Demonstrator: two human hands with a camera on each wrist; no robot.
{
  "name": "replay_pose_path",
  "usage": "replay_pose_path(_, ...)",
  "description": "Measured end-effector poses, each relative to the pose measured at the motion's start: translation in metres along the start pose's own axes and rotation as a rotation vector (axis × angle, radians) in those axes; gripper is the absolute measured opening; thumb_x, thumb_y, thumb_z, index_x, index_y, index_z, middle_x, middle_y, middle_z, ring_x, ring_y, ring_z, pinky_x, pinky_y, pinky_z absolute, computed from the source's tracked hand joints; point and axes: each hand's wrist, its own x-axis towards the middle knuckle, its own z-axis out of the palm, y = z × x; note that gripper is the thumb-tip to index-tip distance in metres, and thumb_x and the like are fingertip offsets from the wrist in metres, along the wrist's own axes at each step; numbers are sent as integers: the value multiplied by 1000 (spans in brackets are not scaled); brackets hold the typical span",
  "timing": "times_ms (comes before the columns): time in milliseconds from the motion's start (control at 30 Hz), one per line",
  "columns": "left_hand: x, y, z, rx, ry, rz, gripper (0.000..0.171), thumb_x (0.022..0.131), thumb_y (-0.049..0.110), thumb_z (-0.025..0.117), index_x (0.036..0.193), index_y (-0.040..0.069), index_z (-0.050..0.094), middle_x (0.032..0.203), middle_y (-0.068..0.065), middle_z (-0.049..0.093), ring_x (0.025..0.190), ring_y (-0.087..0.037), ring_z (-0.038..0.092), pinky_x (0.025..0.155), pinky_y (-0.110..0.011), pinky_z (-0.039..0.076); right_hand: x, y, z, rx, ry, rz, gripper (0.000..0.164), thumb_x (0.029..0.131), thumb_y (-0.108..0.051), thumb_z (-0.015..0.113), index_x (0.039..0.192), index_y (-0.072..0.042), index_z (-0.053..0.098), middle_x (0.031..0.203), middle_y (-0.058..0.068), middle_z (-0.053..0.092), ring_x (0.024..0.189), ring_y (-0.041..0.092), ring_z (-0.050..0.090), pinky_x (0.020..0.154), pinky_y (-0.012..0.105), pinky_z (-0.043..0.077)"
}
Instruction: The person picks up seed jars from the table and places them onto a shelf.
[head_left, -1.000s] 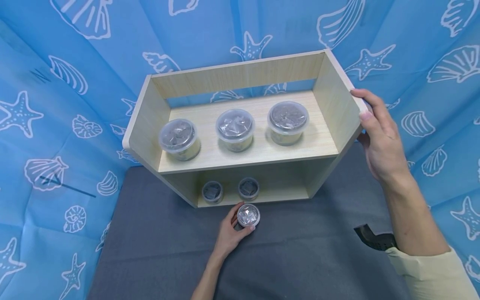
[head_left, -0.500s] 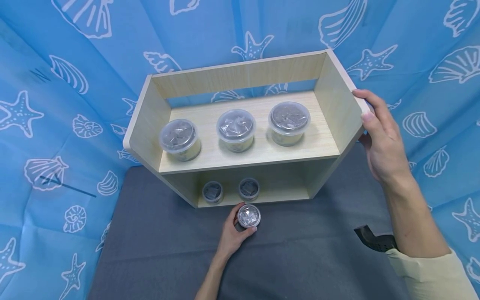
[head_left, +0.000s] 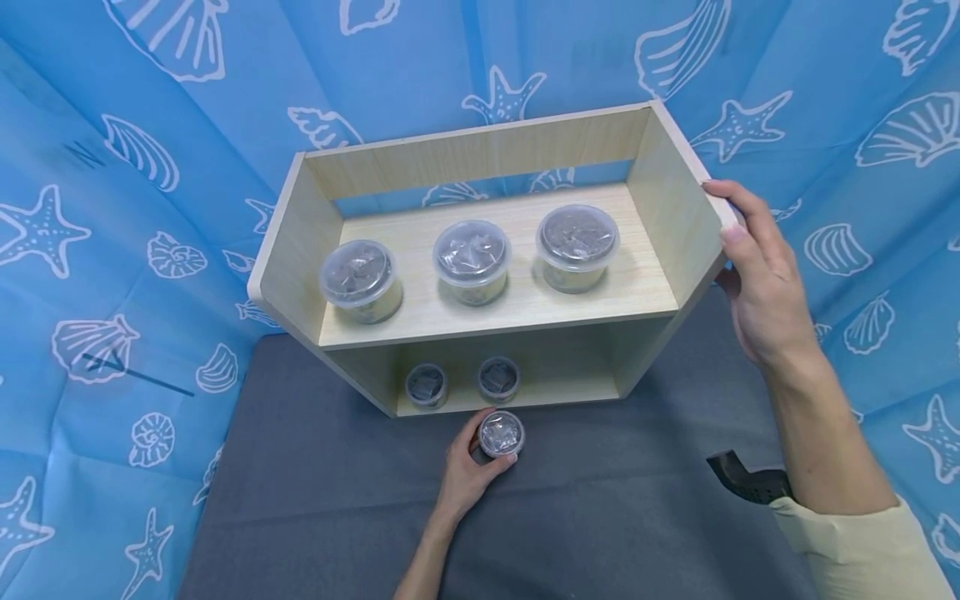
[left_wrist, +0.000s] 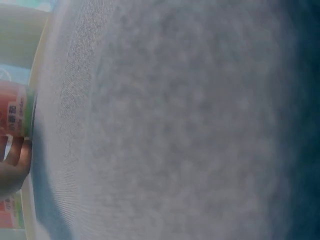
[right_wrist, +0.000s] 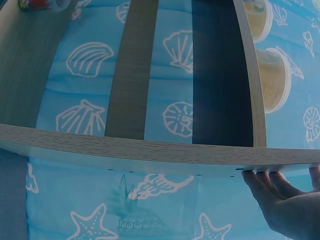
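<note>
My left hand [head_left: 467, 471] pinches a small lidded plastic cup [head_left: 502, 433] between thumb and fingers, just in front of the lower shelf. Two similar cups stand on that shelf: a left one [head_left: 426, 386] and a middle one [head_left: 498, 379]. At the left edge of the left wrist view, the fingers [left_wrist: 22, 152] touch a cup with a red and green label [left_wrist: 12, 110]. My right hand [head_left: 765, 283] grips the right side panel of the pale wooden shelf unit [head_left: 675, 208]. In the right wrist view its fingertips [right_wrist: 250, 175] touch the panel's outer face.
Three larger lidded tubs stand on the upper shelf: left [head_left: 362, 281], middle [head_left: 472, 260] and right [head_left: 577, 247]. A dark grey cloth [head_left: 337, 500] covers the table. Behind and at both sides hangs a blue seashell curtain [head_left: 172, 292]. A black strap-like piece [head_left: 750, 481] juts from the right sleeve.
My left hand and the cup it pinches have shifted slightly to the right and toward me. The right hand keeps its place on the side panel.
</note>
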Motion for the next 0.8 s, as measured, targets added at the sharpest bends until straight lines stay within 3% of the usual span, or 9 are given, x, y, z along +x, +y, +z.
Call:
replay_pose_path(200,0,3,1,-20,-1,-2,69,77,3,83,139,-3,53,132,-23,59,116,-34,59,95,-32,49,0,0,0,6,3,-2,42,104,-17,43,146,-14,48,149,10,31,127,29,32,101,45,27)
replay_pose_path(600,3,11,8,-22,-4,10,71,75,1,85,139,-1,54,123,-24,59,111,-34,60,92,-41,52,0,0,0,-5,2,2,42,104,-17,43,146,-15,48,149,10,32,126,29,33,100,44,29)
replay_pose_path(800,5,12,15,-81,1,1,72,75,0,84,139,-4,53,127,-24,59,115,-35,60,94,-45,50,1,-1,-1,6,6,7,41,104,-16,45,145,-14,49,148,11,33,123,29,36,94,41,32)
